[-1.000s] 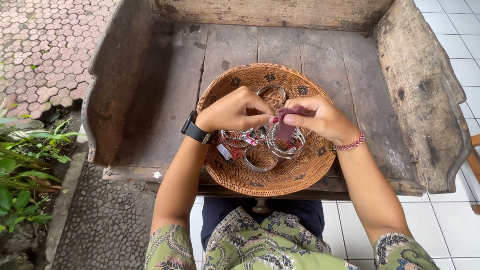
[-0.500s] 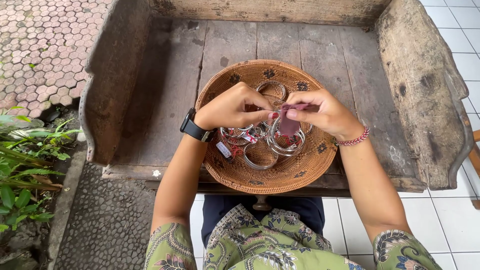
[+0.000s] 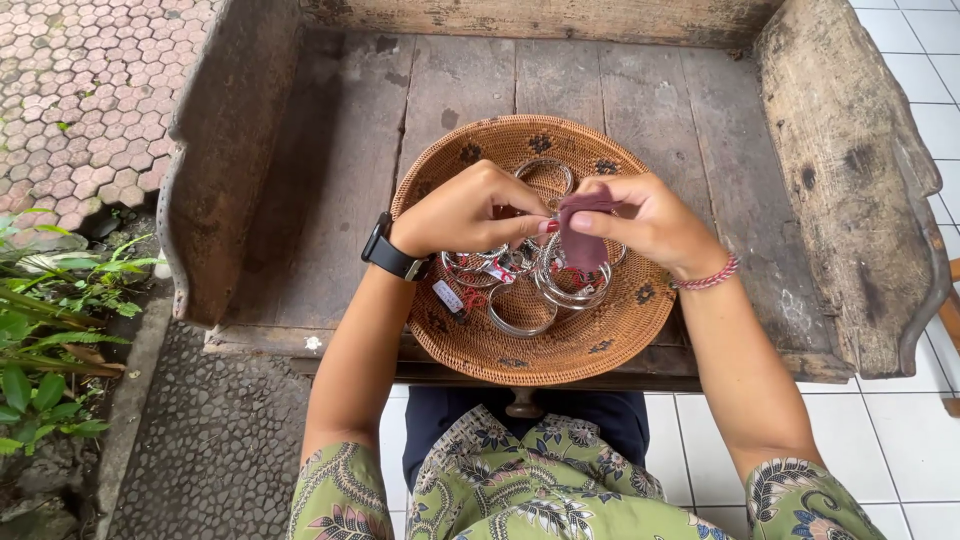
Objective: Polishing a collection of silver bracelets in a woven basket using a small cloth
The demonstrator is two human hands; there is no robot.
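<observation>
Over the woven basket near the wooden bench's front edge, the left hand pinches a silver bangle while the right hand grasps a maroon cloth. A small white tag lies at the basket's left rim; bare planks surround it.

A weathered wooden bench stands between green plants and white tiles.

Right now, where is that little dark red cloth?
In the head view, the dark red cloth hangs from the right hand, over the silver bangles in the woven basket.
</observation>
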